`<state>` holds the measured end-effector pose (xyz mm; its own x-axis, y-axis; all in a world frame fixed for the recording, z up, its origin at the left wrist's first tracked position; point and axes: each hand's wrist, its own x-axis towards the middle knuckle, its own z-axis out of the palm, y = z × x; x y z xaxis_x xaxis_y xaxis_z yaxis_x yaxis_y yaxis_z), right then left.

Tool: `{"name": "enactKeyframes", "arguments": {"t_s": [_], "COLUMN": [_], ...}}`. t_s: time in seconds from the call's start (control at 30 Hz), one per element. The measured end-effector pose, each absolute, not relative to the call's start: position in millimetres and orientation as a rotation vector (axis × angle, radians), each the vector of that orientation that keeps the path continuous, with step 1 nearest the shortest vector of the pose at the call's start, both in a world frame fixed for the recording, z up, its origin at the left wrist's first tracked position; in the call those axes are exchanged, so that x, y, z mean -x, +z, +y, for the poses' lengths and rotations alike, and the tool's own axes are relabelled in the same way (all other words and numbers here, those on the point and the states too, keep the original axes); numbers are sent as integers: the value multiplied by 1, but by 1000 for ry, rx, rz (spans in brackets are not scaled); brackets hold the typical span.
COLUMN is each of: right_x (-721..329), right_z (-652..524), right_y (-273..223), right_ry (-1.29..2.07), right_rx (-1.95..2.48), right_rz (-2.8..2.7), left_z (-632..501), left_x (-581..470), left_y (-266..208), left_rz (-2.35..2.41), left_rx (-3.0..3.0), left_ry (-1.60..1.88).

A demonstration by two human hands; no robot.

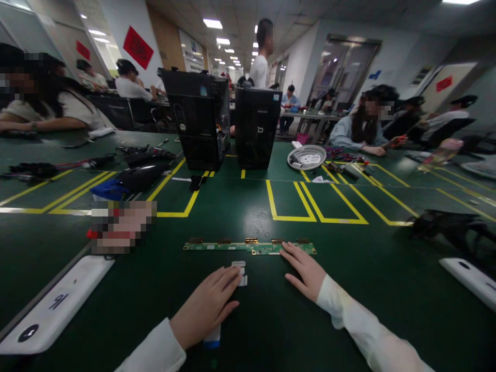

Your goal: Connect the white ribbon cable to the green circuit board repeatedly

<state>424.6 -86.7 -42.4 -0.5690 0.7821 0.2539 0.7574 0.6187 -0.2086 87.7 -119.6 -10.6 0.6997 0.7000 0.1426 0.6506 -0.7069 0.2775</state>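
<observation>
A long, narrow green circuit board (232, 247) lies crosswise on the dark green table, with several brownish-gold tabs along its far edge. The fingertips of my right hand (304, 268) rest on the board's right part, fingers stretched out. Nearer to me, my left hand (211, 302) lies open with its fingertips on small white pieces (239, 264) that look like labels or connectors; the fingers partly cover them. Beneath the left wrist, a white strip with a blue end (212, 338), like a flat cable, sticks out.
Two black computer towers (258, 129) stand at the table's middle. A white basket (307, 156) sits right of them. White casings lie at left (58, 305) and right (470, 279). Yellow tape (294, 218) marks the tabletop. A co-worker (364, 124) sits across at right.
</observation>
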Motion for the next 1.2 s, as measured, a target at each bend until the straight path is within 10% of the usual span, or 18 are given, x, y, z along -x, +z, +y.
{"name": "enactKeyframes", "arguments": {"t_s": [1.2], "right_x": [-373], "right_z": [-70], "right_y": [-36], "right_ry": [134], "right_rx": [1188], "right_rz": [-2476], "left_z": [-118], "left_x": [-173], "left_y": [-22], "left_rz": [1385], "left_rx": [-2631], "left_ry": [423]}}
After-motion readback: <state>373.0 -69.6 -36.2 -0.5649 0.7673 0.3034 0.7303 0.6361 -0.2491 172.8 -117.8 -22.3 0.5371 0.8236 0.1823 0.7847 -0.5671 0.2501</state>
